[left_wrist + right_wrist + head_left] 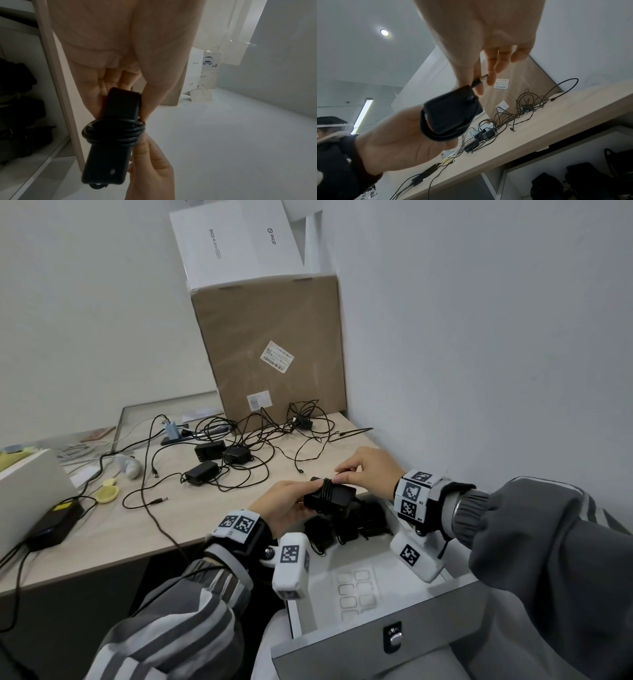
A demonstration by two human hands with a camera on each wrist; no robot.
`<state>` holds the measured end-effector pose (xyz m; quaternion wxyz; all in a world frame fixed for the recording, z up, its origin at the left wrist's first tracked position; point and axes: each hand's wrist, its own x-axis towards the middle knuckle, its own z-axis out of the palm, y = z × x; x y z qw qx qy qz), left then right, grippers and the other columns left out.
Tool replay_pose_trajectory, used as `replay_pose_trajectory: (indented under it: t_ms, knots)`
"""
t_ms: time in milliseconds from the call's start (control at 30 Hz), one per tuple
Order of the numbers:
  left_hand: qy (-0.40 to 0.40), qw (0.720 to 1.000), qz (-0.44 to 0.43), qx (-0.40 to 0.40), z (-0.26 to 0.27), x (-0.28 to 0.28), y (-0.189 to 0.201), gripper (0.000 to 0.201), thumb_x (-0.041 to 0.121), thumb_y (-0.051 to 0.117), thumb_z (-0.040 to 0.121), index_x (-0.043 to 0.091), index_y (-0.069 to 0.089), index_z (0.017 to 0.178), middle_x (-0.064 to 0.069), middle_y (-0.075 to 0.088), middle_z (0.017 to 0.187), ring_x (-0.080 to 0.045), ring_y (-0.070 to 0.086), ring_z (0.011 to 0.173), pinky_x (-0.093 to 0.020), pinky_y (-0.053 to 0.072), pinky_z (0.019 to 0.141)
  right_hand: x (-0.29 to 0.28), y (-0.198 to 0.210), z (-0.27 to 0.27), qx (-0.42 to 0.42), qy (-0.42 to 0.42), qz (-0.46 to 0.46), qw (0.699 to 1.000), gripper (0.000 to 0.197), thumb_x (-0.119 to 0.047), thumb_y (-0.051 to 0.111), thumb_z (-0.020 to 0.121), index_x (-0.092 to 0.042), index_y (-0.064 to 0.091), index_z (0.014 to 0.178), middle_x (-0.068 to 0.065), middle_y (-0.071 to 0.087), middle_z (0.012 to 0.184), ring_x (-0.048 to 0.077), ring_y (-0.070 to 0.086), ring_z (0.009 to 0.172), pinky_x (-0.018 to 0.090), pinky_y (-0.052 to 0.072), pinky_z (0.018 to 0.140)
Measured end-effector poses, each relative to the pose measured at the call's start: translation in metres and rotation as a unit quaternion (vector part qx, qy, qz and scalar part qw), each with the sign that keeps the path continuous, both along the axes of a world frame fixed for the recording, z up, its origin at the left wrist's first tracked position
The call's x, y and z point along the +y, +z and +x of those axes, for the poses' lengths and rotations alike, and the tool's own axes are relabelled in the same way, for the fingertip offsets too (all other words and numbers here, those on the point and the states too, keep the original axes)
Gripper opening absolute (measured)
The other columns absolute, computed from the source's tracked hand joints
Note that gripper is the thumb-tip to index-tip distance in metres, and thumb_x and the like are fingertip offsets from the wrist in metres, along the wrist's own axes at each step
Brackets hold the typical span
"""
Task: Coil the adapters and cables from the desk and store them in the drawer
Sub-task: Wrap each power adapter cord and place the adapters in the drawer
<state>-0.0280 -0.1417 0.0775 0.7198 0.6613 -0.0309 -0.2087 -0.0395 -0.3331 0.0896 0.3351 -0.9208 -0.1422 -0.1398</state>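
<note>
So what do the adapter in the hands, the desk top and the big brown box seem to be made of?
Adapter: likely hard plastic, matt black, smooth rounded edges; its wound cable looks rubbery with a slight sheen. Desk: probably laminate board, pale wood-grain print, flat matt surface. Box: cardboard, plain brown with stuck-on paper labels.

Room corner — plain white walls point(479, 320) meeting behind a light wood-grain desk point(102, 542). Large brown cardboard box point(270, 347) standing on the desk against the corner, white boxes point(236, 241) stacked on top. White ceiling point(359, 56) with one round recessed light point(384, 32) and a long strip light point(363, 115) — both lit.
</note>
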Motion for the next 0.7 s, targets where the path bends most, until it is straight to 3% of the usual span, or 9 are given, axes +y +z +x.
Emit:
replay_pose_trajectory:
  t_ms: [33,133,200,267,367,467,567,600,700]
  knots:
    - [0.002,1.000,0.001,0.004,-0.001,-0.001,-0.001,0.019,0.015,0.062,0.091,0.000,0.065,0.103,-0.009,0.062,0.082,-0.014,0.061,0.067,-0.019,0.051,0.053,0.000,-0.001,0.000,-0.006,-0.015,0.003,1.000,0.025,-0.032,0.072,0.082,-0.012,0.076,0.097,-0.008,0.066,0.083,0.011,0.056,0.083,0.011,0.040,0.072]
    - [0.023,0.999,-0.024,0.023,-0.002,-0.003,0.000,0.015,0.018,0.061,0.092,0.004,0.062,0.098,-0.008,0.057,0.077,-0.012,0.060,0.054,-0.019,0.049,0.047,0.002,-0.007,0.002,-0.010,-0.015,-0.050,0.999,0.022,-0.032,0.062,0.089,-0.017,0.076,0.095,0.001,0.074,0.094,0.016,0.063,0.090,0.033,0.047,0.083]
    - [0.039,0.998,-0.035,0.039,-0.001,-0.003,0.003,0.018,0.018,0.062,0.091,0.003,0.059,0.102,-0.010,0.056,0.077,-0.012,0.060,0.047,-0.020,0.050,0.045,0.005,-0.011,0.000,0.018,0.010,-0.075,0.997,0.027,-0.027,0.052,0.095,-0.011,0.074,0.091,0.004,0.072,0.089,0.018,0.060,0.082,0.032,0.044,0.077]
    - [0.055,0.997,-0.031,0.051,-0.002,-0.003,0.007,0.021,0.018,0.063,0.091,0.002,0.058,0.104,-0.011,0.055,0.077,-0.013,0.060,0.044,-0.020,0.049,0.043,0.006,-0.012,-0.002,0.067,0.028,-0.025,0.997,0.037,-0.026,0.047,0.098,-0.003,0.065,0.076,0.009,0.061,0.074,0.017,0.051,0.072,0.031,0.036,0.070]
    - [0.073,0.994,-0.035,0.068,-0.003,-0.005,0.010,0.017,0.017,0.062,0.092,0.001,0.058,0.095,-0.012,0.052,0.076,-0.013,0.058,0.037,-0.019,0.047,0.038,0.011,-0.012,-0.007,0.146,0.031,0.098,0.984,0.047,-0.038,0.041,0.099,-0.001,0.065,0.083,0.008,0.060,0.081,0.017,0.052,0.078,0.031,0.039,0.078]
    - [0.087,0.993,-0.012,0.074,0.000,-0.006,0.009,0.016,0.018,0.061,0.092,0.003,0.057,0.088,-0.011,0.051,0.073,-0.012,0.057,0.038,-0.019,0.047,0.039,0.015,-0.012,-0.011,0.145,0.055,0.011,0.988,0.041,-0.049,0.051,0.092,-0.010,0.064,0.092,0.001,0.062,0.084,0.011,0.054,0.075,0.028,0.042,0.074]
    - [0.073,0.995,0.018,0.066,0.008,-0.004,0.001,0.009,0.017,0.062,0.090,0.008,0.061,0.091,-0.010,0.054,0.085,-0.014,0.057,0.065,-0.022,0.052,0.067,0.016,-0.017,-0.012,0.136,0.059,-0.010,0.989,0.041,-0.051,0.071,0.077,-0.023,0.056,0.103,-0.007,0.060,0.091,0.009,0.057,0.082,0.024,0.045,0.074]
    - [0.076,0.994,0.018,0.070,0.009,-0.004,-0.001,0.011,0.019,0.063,0.090,0.008,0.061,0.089,-0.010,0.054,0.084,-0.014,0.056,0.067,-0.023,0.052,0.067,0.017,-0.020,-0.011,0.127,0.049,-0.009,0.991,0.044,-0.051,0.073,0.074,-0.024,0.056,0.103,-0.007,0.060,0.093,0.010,0.057,0.084,0.024,0.045,0.075]
    - [0.102,0.992,0.006,0.068,0.005,-0.006,-0.004,0.032,0.035,0.062,0.091,0.004,0.058,0.085,-0.009,0.055,0.066,-0.015,0.058,0.052,-0.019,0.051,0.045,0.017,-0.029,-0.005,0.106,0.021,0.003,0.994,0.040,-0.053,0.073,0.073,-0.019,0.062,0.091,-0.004,0.064,0.084,0.010,0.058,0.075,0.022,0.044,0.066]
